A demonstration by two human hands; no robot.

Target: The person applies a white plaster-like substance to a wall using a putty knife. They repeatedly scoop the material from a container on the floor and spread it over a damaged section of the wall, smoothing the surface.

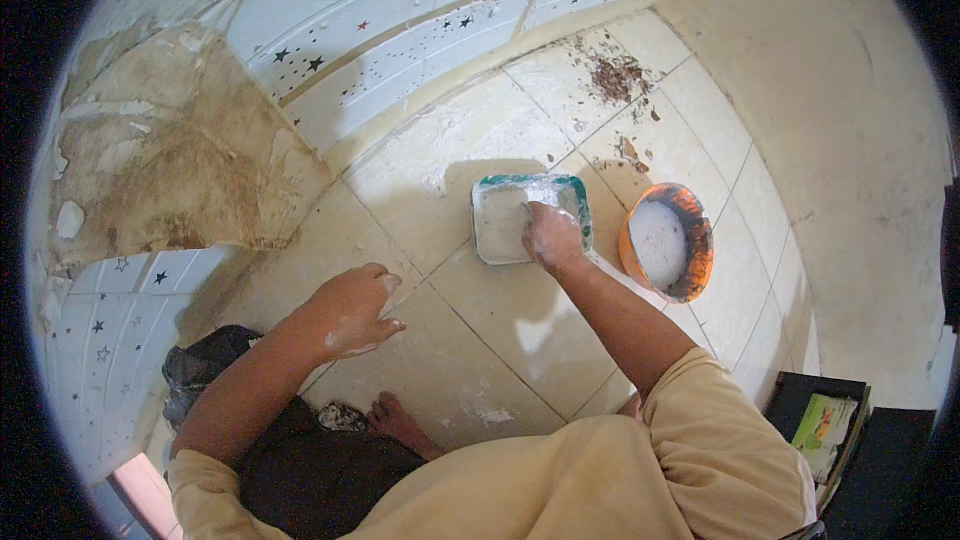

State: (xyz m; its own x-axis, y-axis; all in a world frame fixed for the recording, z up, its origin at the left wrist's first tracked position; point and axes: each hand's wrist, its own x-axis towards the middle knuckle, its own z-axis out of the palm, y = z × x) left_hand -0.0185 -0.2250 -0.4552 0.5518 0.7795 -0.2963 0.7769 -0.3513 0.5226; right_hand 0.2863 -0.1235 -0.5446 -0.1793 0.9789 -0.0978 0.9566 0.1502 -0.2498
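Observation:
My right hand reaches over a shallow rectangular tray with a green, white-smeared rim. Its fingers are curled down into the tray, and what they hold, if anything, is hidden. Pale, wet-looking white material covers the tray's bottom. My left hand hovers above the floor to the left of the tray, thumb and fingers apart, with nothing in it. White smears mark both hands. Just right of the tray stands an orange bucket holding whitish liquid.
Pale floor tiles carry white spots. Brown crumbs lie near the far corner. Star-patterned panels line the far wall, and a stained brown board stands at left. A black box with a green packet is at lower right.

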